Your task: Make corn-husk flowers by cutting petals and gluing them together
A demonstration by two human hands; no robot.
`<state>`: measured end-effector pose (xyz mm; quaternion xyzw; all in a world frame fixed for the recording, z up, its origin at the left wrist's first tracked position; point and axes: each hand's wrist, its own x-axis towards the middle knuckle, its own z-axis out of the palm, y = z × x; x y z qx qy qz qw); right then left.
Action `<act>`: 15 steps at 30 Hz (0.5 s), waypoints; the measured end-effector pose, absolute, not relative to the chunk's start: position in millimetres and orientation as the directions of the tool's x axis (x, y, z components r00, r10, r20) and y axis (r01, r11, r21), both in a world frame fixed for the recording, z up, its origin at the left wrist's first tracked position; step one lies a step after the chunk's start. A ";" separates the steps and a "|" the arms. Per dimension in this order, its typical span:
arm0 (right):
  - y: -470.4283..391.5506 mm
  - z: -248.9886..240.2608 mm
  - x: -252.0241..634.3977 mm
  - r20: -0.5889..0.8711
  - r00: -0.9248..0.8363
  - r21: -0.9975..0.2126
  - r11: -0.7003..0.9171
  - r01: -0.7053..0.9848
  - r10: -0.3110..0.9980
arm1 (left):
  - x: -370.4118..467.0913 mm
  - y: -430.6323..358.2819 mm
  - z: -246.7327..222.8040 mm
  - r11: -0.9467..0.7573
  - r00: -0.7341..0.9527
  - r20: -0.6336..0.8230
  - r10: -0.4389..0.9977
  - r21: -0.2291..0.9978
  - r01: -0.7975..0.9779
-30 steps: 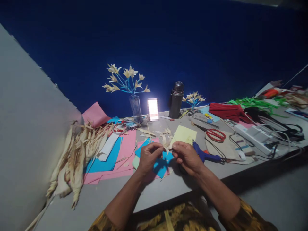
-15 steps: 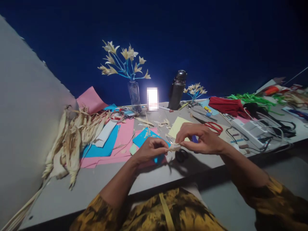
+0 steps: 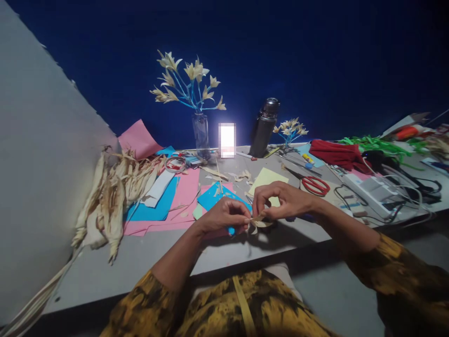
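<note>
A small pale corn-husk flower [image 3: 259, 225] with pointed petals is held over the front of the table. My left hand [image 3: 224, 216] is closed, thumb and fingertips pinching the flower at its base. My right hand [image 3: 284, 200] pinches one of its petals between thumb and forefinger, the other fingers curled. A small bright blue bit [image 3: 231, 230] shows under my left fingers; what it belongs to is hidden. Behind my hands lie a blue paper sheet [image 3: 213, 196] and a yellow paper sheet [image 3: 268, 177]. Scissors with red handles [image 3: 315, 186] rest beyond my right wrist.
Dried corn husks [image 3: 114, 206] are heaped at left beside pink paper [image 3: 187, 187]. At the back stand a glass vase [image 3: 200, 135] of husk flowers, a dark flask [image 3: 264, 131] and a smaller husk bouquet [image 3: 290, 128]. A white power strip [image 3: 368, 194] with cables lies right.
The flower now hangs with its petals spread toward me, where before it was bunched between my fingers. My right hand has turned slightly, and the whole view has shifted a little.
</note>
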<state>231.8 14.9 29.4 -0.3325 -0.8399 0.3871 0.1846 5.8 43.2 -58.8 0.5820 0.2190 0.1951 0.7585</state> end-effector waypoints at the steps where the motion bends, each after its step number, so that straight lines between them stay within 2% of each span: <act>1: 15.2 28.5 231.9 0.045 -0.708 -0.779 0.468 0.417 0.705 | 5.6 43.5 -58.3 0.245 0.829 -0.102 0.550 0.969 -0.043; 11: 12.8 23.9 229.5 -0.005 -0.649 -0.815 0.372 0.443 0.761 | 7.1 42.1 -58.6 0.266 0.821 -0.094 0.564 0.961 -0.073; 13: 9.0 26.0 229.4 0.030 -0.556 -0.812 0.345 0.471 0.831 | 7.5 45.1 -60.3 0.276 0.785 -0.098 0.612 0.956 -0.096; 15: 1.1 26.0 229.8 0.129 -0.357 -0.797 0.311 0.518 0.925 | 8.0 49.3 -63.0 0.286 0.735 -0.092 0.672 0.947 -0.144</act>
